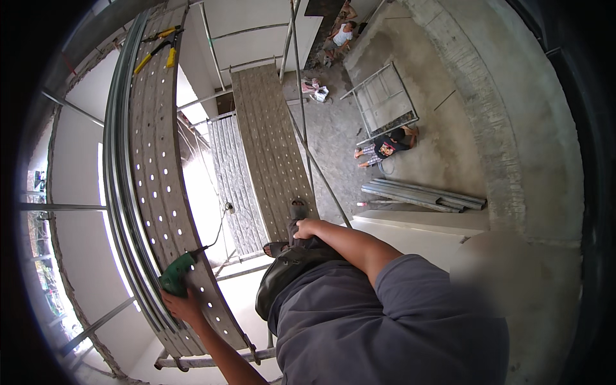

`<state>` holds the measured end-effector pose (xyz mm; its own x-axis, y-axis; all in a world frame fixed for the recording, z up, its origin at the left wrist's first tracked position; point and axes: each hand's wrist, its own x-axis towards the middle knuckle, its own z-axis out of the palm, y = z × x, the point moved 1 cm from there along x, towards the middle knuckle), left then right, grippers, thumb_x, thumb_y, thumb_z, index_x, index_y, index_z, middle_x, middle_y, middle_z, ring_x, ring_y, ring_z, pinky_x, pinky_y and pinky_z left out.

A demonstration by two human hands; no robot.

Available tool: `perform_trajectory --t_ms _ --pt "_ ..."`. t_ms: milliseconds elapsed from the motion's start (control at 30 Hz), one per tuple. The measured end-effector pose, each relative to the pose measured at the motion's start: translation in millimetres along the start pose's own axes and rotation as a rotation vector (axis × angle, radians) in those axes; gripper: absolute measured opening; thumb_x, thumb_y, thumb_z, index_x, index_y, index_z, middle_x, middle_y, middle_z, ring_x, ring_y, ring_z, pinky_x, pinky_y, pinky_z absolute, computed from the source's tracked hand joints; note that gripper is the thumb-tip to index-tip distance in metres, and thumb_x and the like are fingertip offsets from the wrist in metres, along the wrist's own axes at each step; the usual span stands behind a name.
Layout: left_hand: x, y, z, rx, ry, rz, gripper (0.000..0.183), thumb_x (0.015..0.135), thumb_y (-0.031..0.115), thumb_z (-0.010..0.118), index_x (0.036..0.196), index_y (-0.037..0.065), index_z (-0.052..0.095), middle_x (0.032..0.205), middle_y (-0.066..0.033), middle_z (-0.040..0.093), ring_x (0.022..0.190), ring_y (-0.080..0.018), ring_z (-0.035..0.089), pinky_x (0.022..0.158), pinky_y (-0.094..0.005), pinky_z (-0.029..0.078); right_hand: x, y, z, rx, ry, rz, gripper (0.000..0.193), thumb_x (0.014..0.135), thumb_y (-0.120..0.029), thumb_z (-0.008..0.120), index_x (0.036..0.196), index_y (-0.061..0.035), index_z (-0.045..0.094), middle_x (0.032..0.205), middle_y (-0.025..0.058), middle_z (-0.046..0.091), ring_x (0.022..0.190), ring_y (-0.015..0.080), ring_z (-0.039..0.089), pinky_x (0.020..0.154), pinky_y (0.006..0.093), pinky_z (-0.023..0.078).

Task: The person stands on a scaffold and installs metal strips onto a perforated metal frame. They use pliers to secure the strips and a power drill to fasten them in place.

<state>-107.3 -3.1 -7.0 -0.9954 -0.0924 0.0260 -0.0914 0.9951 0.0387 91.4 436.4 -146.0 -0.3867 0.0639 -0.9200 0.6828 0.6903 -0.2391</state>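
Observation:
My left hand (184,304) is against the rear of a green corded power drill (177,276), its fingers curled around the body. The drill lies at the near end of a raised perforated scaffold plank (154,186), beside long thin metal channels (115,160). From its handle a black cord (218,232) runs off past the plank's edge. My right hand (305,229) is low in front of me by my trouser leg, fingers curled in; what they hold, if anything, is hidden. A dark pouch (273,289) hangs at my waist.
Yellow-handled cutting tools (156,56) lie at the plank's far end. I stand on a lower perforated plank (269,141) amid scaffold poles (327,186). Far below, a person (388,146) crouches beside a metal frame (383,102), near stacked metal lengths (423,196); other people are farther back.

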Motion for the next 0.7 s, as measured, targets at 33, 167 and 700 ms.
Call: perform_trajectory --t_ms 33,167,700 --pt "-1.3 2.5 -5.0 0.020 -0.003 0.001 0.095 0.080 0.050 0.074 0.155 0.010 0.030 0.151 -0.0168 0.042 0.138 -0.0390 0.043 0.110 -0.0587 0.035 -0.9 11.2 -1.8 0.061 0.019 -0.022 0.079 0.089 -0.053 0.066 0.148 -0.0055 0.046 0.148 0.0233 0.049 0.136 0.0378 0.049 0.111 0.0448 0.041" --pt "-8.6 11.5 -12.1 0.074 0.043 0.034 0.099 0.078 0.046 0.077 0.156 0.009 0.027 0.154 -0.0170 0.039 0.139 -0.0382 0.042 0.111 -0.0574 0.035 -11.5 56.5 -13.1 0.238 0.164 -0.028 0.066 0.089 -0.051 0.066 0.135 -0.0046 0.059 0.133 0.0222 0.062 0.125 0.0356 0.059 0.104 0.0430 0.046" --pt "-8.2 376.0 -316.9 -0.811 0.186 1.229 0.021 0.086 -0.005 0.062 0.104 0.002 0.069 0.102 -0.0109 0.071 0.102 -0.0298 0.068 0.090 -0.0436 0.054 -35.6 259.2 36.5 0.342 0.192 0.137 0.049 0.088 -0.044 0.065 0.109 -0.0001 0.073 0.100 0.0237 0.073 0.092 0.0366 0.071 0.085 0.0446 0.056"
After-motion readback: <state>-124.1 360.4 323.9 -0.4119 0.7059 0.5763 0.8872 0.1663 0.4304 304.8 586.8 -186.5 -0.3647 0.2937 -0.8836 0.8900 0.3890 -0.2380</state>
